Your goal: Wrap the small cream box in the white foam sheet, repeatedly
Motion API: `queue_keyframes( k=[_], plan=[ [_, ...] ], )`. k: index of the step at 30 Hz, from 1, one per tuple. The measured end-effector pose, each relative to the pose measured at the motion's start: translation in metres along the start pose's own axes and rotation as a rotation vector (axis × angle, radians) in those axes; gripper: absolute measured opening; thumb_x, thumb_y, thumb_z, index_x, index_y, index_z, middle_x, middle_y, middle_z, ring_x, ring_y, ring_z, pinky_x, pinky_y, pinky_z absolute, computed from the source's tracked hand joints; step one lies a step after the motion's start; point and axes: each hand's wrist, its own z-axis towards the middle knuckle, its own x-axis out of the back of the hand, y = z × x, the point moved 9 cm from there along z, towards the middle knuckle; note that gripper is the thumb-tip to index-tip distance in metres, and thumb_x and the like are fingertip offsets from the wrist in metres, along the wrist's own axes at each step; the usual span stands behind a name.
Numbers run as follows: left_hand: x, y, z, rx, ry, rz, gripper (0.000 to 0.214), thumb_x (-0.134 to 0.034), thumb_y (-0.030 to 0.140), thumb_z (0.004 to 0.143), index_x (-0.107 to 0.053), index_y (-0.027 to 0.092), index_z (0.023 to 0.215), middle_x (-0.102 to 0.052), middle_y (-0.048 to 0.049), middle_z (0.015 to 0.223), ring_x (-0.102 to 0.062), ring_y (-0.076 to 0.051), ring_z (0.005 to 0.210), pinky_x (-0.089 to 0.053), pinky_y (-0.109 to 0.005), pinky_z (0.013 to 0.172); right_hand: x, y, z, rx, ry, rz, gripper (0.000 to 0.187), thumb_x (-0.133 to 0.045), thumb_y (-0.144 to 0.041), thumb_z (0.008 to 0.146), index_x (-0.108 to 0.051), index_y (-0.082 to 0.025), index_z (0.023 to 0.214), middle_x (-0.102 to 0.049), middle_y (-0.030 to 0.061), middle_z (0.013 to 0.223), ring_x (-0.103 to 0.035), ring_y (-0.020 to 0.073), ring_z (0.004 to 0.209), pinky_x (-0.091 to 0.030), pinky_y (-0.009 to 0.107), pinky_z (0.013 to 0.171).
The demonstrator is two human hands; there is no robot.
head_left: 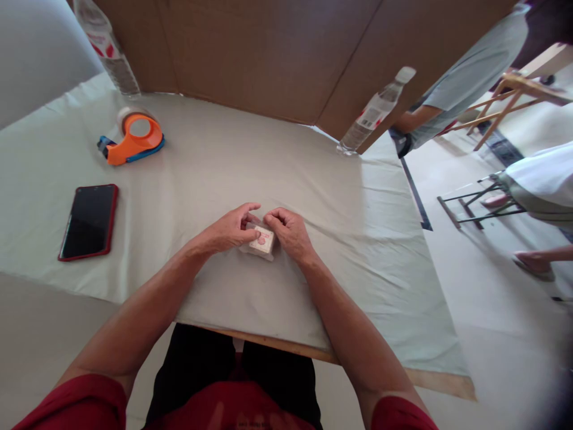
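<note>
A small pale box point(265, 240) with a red print on top lies on the cloth near the table's front edge. Thin clear wrapping seems to stick out around its lower side. My left hand point(233, 228) grips the box from the left, thumb pressed on its top and index finger raised. At the box's far right corner, my right hand point(290, 232) has thumb and index finger pinched together. Whatever sits between those fingertips is too small to make out.
An orange tape dispenser point(142, 140) and a red-cased phone point(89, 222) lie to the left. Two water bottles point(373, 113) stand against a cardboard panel point(268, 54) at the back. People and a folding stool point(478, 203) are off to the right.
</note>
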Motion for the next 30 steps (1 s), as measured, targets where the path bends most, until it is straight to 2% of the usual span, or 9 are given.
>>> queue_keyframes(
  k=[3,10,16,19,22,24,27,30],
  plan=[
    [-0.001,0.001,-0.001,0.011,-0.018,-0.034,0.082,-0.067,0.029,0.073,-0.041,0.012,0.148,-0.067,-0.0108,0.109,-0.064,-0.020,0.091,-0.050,-0.031,0.077,-0.001,0.001,-0.001,-0.008,0.013,0.032,0.024,-0.056,-0.040,0.083,-0.063,-0.020,0.075,-0.061,0.0001,0.070,-0.052,0.0142,0.066,-0.044,0.028,0.066],
    [-0.002,0.000,-0.001,0.036,-0.036,-0.066,0.066,-0.070,0.034,0.071,-0.055,0.013,0.133,-0.067,-0.0071,0.105,-0.063,-0.019,0.089,-0.047,-0.030,0.076,-0.002,-0.015,-0.011,0.036,-0.108,-0.024,0.025,-0.056,-0.039,0.086,-0.067,-0.019,0.076,-0.063,0.0000,0.068,-0.054,0.0143,0.065,-0.043,0.028,0.064],
    [-0.004,0.001,-0.002,0.027,-0.067,-0.007,0.039,-0.065,0.038,0.076,-0.068,0.015,0.107,-0.069,-0.0024,0.088,-0.059,-0.015,0.075,-0.041,-0.027,0.068,-0.001,-0.038,-0.022,0.258,-0.135,-0.297,0.023,-0.054,-0.028,0.093,-0.075,-0.022,0.083,-0.077,0.0047,0.091,-0.067,0.0208,0.085,-0.047,0.036,0.084],
    [-0.001,0.002,-0.003,0.026,-0.045,0.037,0.033,-0.064,0.039,0.077,-0.069,0.015,0.100,-0.067,-0.0011,0.082,-0.056,-0.015,0.071,-0.040,-0.026,0.065,-0.006,-0.047,-0.034,0.380,-0.153,-0.474,0.025,-0.052,-0.029,0.097,-0.077,-0.024,0.096,-0.078,0.0070,0.105,-0.068,0.0246,0.098,-0.047,0.041,0.089],
    [-0.001,0.001,-0.003,0.023,-0.046,0.036,0.036,-0.065,0.041,0.076,-0.068,0.015,0.102,-0.066,-0.0002,0.081,-0.056,-0.014,0.070,-0.040,-0.026,0.064,-0.008,-0.051,-0.047,0.455,-0.108,-0.609,0.031,-0.050,-0.036,0.101,-0.076,-0.023,0.110,-0.074,0.0114,0.119,-0.064,0.0274,0.107,-0.047,0.044,0.093],
    [0.000,0.001,-0.003,0.024,-0.046,0.041,0.036,-0.066,0.040,0.075,-0.068,0.015,0.102,-0.065,0.0001,0.081,-0.056,-0.014,0.070,-0.040,-0.026,0.064,-0.007,-0.048,-0.053,0.469,-0.067,-0.620,0.033,-0.049,-0.038,0.101,-0.074,-0.023,0.116,-0.071,0.0130,0.126,-0.063,0.0278,0.111,-0.048,0.046,0.097],
    [0.000,0.003,-0.004,0.027,-0.037,0.050,0.035,-0.066,0.039,0.074,-0.069,0.015,0.100,-0.065,0.0003,0.080,-0.056,-0.014,0.071,-0.039,-0.026,0.064,0.001,-0.038,-0.056,0.453,0.013,-0.483,0.030,-0.051,-0.039,0.100,-0.074,-0.025,0.113,-0.068,0.0130,0.128,-0.063,0.0267,0.116,-0.050,0.046,0.101],
    [-0.001,0.004,-0.005,0.046,-0.043,0.039,0.034,-0.066,0.039,0.074,-0.068,0.015,0.098,-0.064,0.0004,0.078,-0.055,-0.014,0.070,-0.038,-0.026,0.063,0.021,-0.025,-0.056,0.409,0.140,-0.309,0.031,-0.054,-0.040,0.098,-0.071,-0.023,0.118,-0.066,0.0145,0.130,-0.061,0.0271,0.122,-0.050,0.048,0.104]
  ],
)
